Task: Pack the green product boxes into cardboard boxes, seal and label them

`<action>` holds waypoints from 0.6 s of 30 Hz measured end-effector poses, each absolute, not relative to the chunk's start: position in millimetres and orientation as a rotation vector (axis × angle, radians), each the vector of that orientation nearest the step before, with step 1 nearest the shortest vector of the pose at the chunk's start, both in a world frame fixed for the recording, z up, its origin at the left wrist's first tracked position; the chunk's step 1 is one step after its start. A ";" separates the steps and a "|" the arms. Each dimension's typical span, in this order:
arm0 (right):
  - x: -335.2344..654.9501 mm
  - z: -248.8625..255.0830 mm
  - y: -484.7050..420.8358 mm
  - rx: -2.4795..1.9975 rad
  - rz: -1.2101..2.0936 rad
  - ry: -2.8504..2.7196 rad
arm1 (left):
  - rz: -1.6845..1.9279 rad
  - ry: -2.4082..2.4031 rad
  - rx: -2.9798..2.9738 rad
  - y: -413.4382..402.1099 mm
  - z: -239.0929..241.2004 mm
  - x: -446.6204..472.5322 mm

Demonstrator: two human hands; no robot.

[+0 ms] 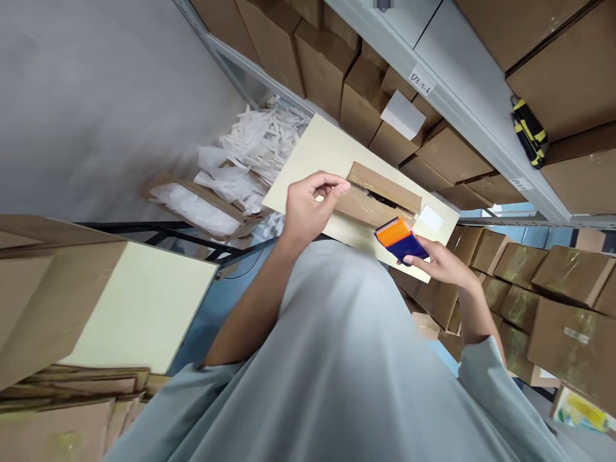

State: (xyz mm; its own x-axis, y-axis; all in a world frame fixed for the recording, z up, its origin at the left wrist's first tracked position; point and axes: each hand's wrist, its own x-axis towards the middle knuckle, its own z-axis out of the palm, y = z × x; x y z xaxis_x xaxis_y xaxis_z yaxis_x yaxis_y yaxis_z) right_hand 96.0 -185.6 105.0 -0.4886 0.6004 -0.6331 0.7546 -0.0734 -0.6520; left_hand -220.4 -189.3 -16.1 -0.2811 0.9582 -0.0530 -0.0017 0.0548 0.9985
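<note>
A long, narrow cardboard box (380, 208) lies on the pale board (301, 170) in front of me. A dark slit runs along its top between the flaps, with something black showing inside. At the box's left end, my left hand (310, 202) has thumb and forefinger pinched together; whatever is between them is too small to make out. My right hand (440, 260) is closed around a blue-and-orange boxy object (399, 240), held just over the near right side of the box. Its exact kind is unclear.
White paper scraps (269, 131) are heaped beyond the board's left side. Cardboard boxes (322, 64) fill the shelving ahead, and more are stacked at right. Black-and-yellow cutters (528, 131) rest on the shelf. A white card (432, 218) lies beside the narrow box. Flattened cardboard (52, 423) is at lower left.
</note>
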 end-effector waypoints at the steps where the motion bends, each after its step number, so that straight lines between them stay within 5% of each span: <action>1: 97.5 104.6 -172.7 1.476 -1.641 1.981 | 1.366 1.449 0.945 -187.3 -33.9 -214.3; 8: 91.9 73.0 -77.2 1.322 -1.790 1.698 | 1.440 1.560 0.683 -173.0 -115.6 -174.8; 18: 68.2 37.3 -31.6 1.204 -1.804 1.475 | 1.391 1.716 0.588 -175.7 -147.6 -165.4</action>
State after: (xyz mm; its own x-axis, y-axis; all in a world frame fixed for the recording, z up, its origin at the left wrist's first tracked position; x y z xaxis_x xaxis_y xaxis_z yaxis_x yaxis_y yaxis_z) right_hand 68.2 -31.6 37.3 -0.4748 0.1415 -0.8687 0.8232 -0.2777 -0.4952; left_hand -165.4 -175.7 -147.6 -0.5459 0.7793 -0.3078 -0.1396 0.2776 0.9505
